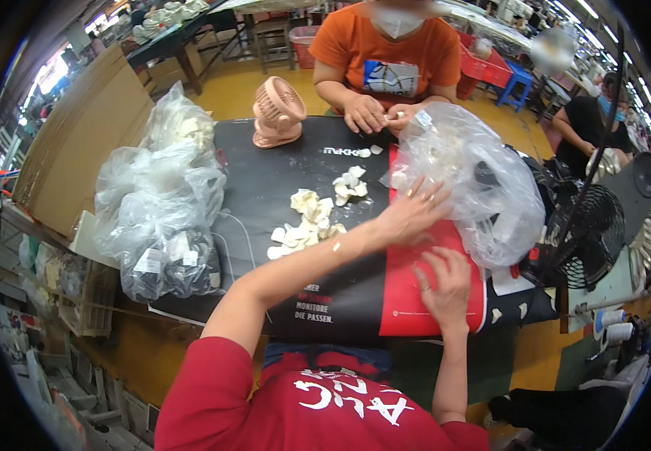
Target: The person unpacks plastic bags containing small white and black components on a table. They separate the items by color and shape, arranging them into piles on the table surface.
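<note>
My left arm reaches across the black and red table cover [250,188]. At its end, my left hand [413,216] stretches its fingers out at the near-left edge of a large clear plastic bag [502,192]; whether it touches the bag I cannot tell. Closer to me, over the red part, my right hand [447,287] is raised with its fingers apart, slightly blurred and holding nothing visible. Pale cream pieces of material [306,233] lie in a loose heap left of my left forearm, and a smaller cluster [350,186] sits just beyond.
Across the table a co-worker in an orange shirt [385,56] handles a small pale piece. A pink fan [276,113] stands at the far left part. Filled clear bags [160,192] line the left edge. A black fan [585,237] stands at the right.
</note>
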Demonstrator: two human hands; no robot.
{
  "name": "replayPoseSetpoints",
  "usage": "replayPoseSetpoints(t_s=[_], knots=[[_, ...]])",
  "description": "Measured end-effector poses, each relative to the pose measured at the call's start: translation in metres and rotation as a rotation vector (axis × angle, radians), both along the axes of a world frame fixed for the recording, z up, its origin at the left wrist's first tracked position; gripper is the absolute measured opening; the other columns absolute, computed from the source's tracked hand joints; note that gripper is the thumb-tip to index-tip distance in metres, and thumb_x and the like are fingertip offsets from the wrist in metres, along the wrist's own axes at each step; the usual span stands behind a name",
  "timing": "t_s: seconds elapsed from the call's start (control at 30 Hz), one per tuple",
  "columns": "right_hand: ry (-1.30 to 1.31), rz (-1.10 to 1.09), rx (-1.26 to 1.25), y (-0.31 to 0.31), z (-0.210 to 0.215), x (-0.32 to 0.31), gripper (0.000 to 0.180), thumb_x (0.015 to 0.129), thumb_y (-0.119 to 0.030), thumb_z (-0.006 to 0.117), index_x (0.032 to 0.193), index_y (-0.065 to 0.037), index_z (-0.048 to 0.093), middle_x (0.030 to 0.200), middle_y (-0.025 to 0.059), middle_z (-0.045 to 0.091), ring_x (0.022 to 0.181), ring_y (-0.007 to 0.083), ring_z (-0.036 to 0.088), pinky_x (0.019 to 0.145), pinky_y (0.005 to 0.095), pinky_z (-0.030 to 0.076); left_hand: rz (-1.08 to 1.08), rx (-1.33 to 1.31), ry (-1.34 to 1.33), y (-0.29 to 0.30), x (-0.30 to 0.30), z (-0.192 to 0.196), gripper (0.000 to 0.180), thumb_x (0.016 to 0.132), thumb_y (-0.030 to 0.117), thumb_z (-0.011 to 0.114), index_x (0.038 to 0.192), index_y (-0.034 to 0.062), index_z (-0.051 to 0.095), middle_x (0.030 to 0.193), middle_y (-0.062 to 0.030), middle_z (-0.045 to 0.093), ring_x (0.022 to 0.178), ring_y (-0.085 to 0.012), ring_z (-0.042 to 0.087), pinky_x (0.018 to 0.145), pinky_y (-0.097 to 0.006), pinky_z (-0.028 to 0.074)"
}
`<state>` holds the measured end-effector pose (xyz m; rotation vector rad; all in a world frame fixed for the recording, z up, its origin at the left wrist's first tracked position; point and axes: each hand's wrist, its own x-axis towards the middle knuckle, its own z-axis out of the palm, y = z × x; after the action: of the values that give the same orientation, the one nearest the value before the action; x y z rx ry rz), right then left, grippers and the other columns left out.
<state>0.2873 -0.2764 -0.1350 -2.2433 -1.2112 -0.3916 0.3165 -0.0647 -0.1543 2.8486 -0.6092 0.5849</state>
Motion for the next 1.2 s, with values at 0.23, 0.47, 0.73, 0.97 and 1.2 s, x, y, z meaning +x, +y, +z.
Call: replayPoseSetpoints(t_s=[0.23, 0.47, 0.73, 0.97, 1.2], knots=[[0.272, 0.242, -0.062, 0.06, -0.021, -0.038, 0.059, 0.084, -0.03, 0.075, 0.134, -0.008, 0.054, 0.137, 0.0227, 0.046, 0.129, 0.0414, 0.044, 0.105, 0.049, 0.039, 0.764, -0.373, 0.153, 0.035, -0.201, -0.012, 0.1, 0.078, 0.044, 0.078, 0.153, 0.0043, 0.026, 0.157, -0.0313, 0.016, 0.147, -0.048, 0.015, 0.116, -0.063, 0.013], [0.178, 0.239, -0.253, 0.15, -0.058, -0.031, 0.072, 0.094, -0.037, 0.062, 0.153, -0.012, 0.031, 0.152, 0.0358, 0.024, 0.141, 0.0519, 0.025, 0.115, 0.0581, 0.024, 0.927, -0.389, 0.212, 0.057, -0.197, -0.042, 0.099, 0.084, 0.04, 0.069, 0.155, -0.0001, 0.013, 0.157, -0.0353, 0.006, 0.145, -0.0534, 0.01, 0.113, -0.068, 0.012], [0.126, 0.265, -0.147, 0.222, -0.069, 0.034, 0.064, 0.097, -0.039, 0.055, 0.151, -0.012, 0.034, 0.151, 0.0309, 0.031, 0.141, 0.0466, 0.03, 0.116, 0.0554, 0.024, 0.942, -0.383, 0.085, 0.127, -0.12, -0.056, 0.092, 0.084, 0.037, 0.067, 0.153, -0.0002, 0.02, 0.155, -0.0323, 0.019, 0.145, -0.048, 0.02, 0.115, -0.063, 0.016], [0.317, 0.219, 0.087, 0.121, -0.028, 0.018, 0.042, 0.09, -0.025, 0.067, 0.127, -0.009, 0.059, 0.123, 0.0193, 0.059, 0.11, 0.035, 0.059, 0.092, 0.0427, 0.049, 0.797, -0.285, -0.374, 0.106, -0.138, -0.041, 0.087, 0.077, 0.03, 0.079, 0.147, 0.0035, 0.034, 0.151, -0.0287, 0.029, 0.143, -0.0441, 0.027, 0.115, -0.057, 0.023], [0.053, -0.242, 0.2, -0.029, 0.012, 0.055, 0.014, 0.087, -0.007, 0.064, 0.099, -0.002, 0.067, 0.105, 0.0163, 0.066, 0.093, 0.0338, 0.065, 0.081, 0.0438, 0.051, -0.248, -0.323, -0.113, -0.014, -0.081, -0.009, 0.049, 0.077, 0.006, 0.068, 0.124, 0.0043, 0.058, 0.134, -0.0202, 0.052, 0.122, -0.0344, 0.054, 0.101, -0.045, 0.045]])
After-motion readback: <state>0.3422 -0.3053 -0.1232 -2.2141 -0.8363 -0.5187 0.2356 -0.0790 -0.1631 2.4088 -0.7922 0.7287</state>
